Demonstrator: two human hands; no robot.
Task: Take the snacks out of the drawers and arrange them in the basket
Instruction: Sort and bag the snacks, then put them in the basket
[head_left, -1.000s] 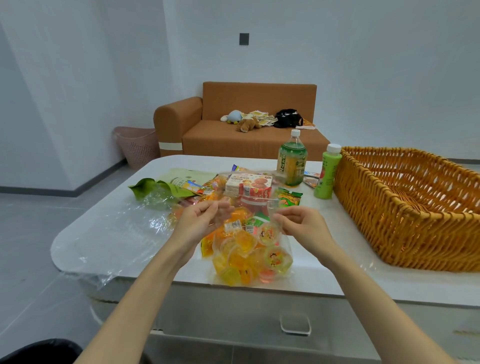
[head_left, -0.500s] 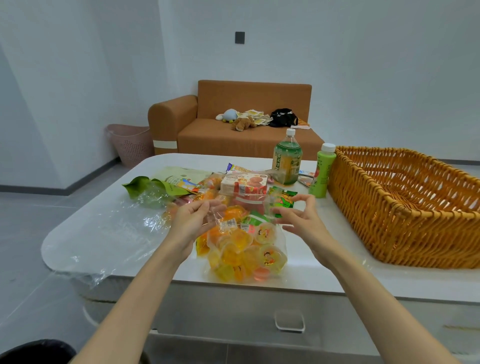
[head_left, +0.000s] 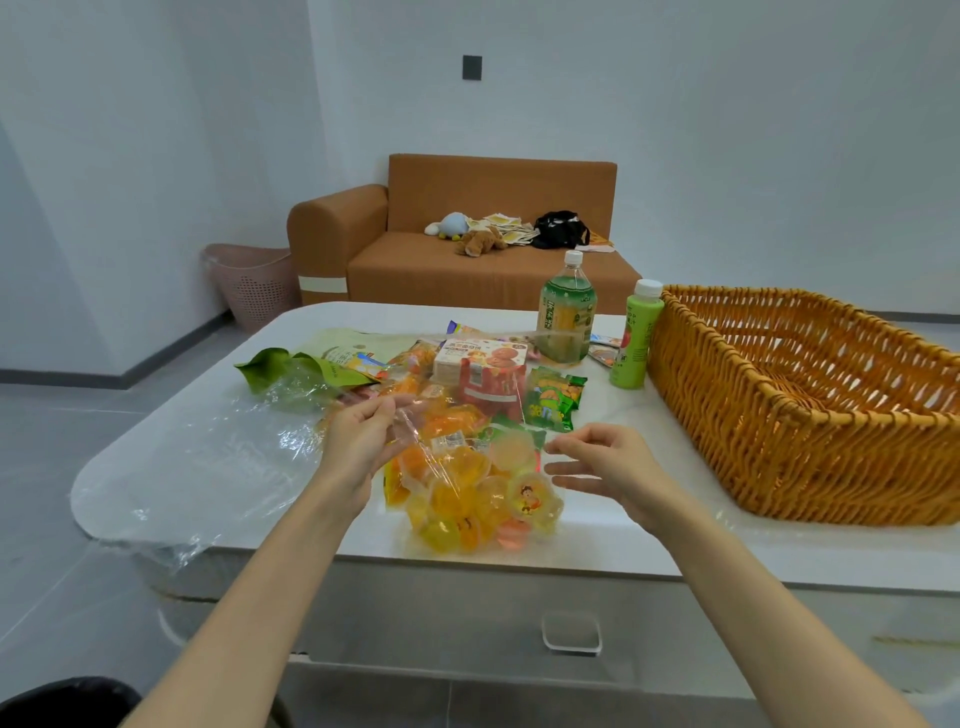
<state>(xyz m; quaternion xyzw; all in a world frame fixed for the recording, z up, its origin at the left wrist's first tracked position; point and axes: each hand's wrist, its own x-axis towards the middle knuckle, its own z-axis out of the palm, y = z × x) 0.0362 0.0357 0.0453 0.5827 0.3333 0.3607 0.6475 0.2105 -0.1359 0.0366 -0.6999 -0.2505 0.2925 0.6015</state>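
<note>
Clear bag of jelly cups (head_left: 470, 499) sits at the near edge of the white table (head_left: 171, 467), between both hands, bottom corner close to the lip above the closed drawer (head_left: 571, 631). Left hand (head_left: 363, 441) is pinching the bag's clear film near its top, thumb against fingers. Right hand (head_left: 605, 470) is spread, fingers apart, just beside the bag on its right side; can't tell if the fingertips touch the film. Wicker basket (head_left: 810, 410) stands to the right, nothing visible inside, so arranging hasn't really begun by my read. Behind the bag, a snack pile: cookie box (head_left: 480, 358), red packet (head_left: 491, 387) under it, small green snack pack (head_left: 553, 397), green-leaf pouch (head_left: 306, 364), then a tea bottle (head_left: 566, 312) and green juice bottle (head_left: 636, 338) just beside the basket wall. Risks: one-hand pinch on slippery film means the bag could swing or slip once lifted, and if the top is open the cups spill onto the table or off the near edge. Carrying it right over the pile could clip the two bottles; both are upright and tall, easy to topple. Loose plastic sheet (head_left: 208, 457) on the left of the table could drag along if caught.
</note>
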